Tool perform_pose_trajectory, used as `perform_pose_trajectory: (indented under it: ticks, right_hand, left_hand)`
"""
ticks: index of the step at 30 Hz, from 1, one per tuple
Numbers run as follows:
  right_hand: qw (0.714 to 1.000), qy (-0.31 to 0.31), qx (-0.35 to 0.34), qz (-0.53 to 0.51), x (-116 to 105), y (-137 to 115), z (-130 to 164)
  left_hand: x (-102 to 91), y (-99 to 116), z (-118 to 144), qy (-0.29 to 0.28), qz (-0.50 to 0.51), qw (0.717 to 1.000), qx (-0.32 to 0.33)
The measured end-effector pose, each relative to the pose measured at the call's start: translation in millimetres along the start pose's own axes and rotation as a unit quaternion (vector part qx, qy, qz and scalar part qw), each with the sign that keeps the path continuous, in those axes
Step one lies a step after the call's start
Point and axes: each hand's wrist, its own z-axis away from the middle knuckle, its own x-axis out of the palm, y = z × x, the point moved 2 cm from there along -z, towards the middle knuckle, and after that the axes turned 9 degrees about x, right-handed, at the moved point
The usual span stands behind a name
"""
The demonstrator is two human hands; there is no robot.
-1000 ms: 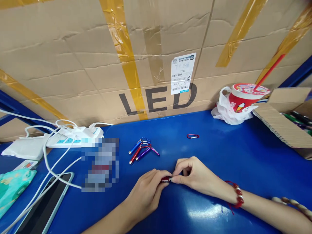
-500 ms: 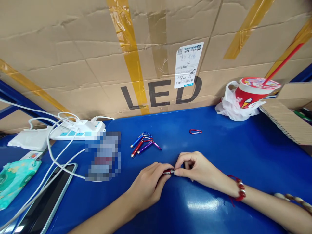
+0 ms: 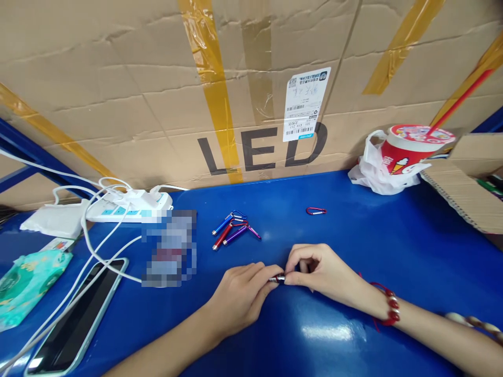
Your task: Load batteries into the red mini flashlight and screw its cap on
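Observation:
Low on the blue table (image 3: 393, 241), my left hand (image 3: 239, 296) and my right hand (image 3: 320, 272) meet fingertip to fingertip. Both pinch a small red keychain torch (image 3: 277, 279), mostly hidden by the fingers. A red bead bracelet circles my right wrist. Just beyond the hands lies a small cluster of finished keychain torches (image 3: 231, 230), blue, red and purple, with clips on. A loose red carabiner clip (image 3: 316, 211) lies alone further right.
A big cardboard box marked LED (image 3: 251, 89) walls the back. A white power strip (image 3: 129, 205) with cables, a phone (image 3: 76, 311) and a teal pack (image 3: 25, 283) sit left. A red cup in a plastic bag (image 3: 401, 157) and an open carton (image 3: 467, 183) stand right.
The hands stay together on the torch; less of its red body shows now. The view has shifted slightly, so everything sits a little higher and to the right.

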Motion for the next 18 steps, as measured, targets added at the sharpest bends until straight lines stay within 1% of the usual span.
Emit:
perform_pose_trajectory:
  ticks: [4,10,14,18]
  right_hand:
    - [0.999,0.011,-0.019,0.027,-1.2,-1.1,0.3]
    - [0.998,0.005,-0.032,0.046,-1.8,0.5,0.5]
    - [0.998,0.005,-0.032,0.045,-2.4,1.8,-0.4]
    - [0.998,0.004,-0.034,0.049,-3.0,3.3,-0.2]
  left_hand:
    - [-0.1,0.7,-0.9,0.0,-0.011,1.0,0.007]
    - [1.2,-0.6,0.0,0.0,-0.014,1.0,0.001]
    - [2.1,-1.4,0.4,0.008,-0.007,1.0,-0.018]
    - [1.4,-1.9,-0.2,-0.001,0.017,0.999,-0.038]
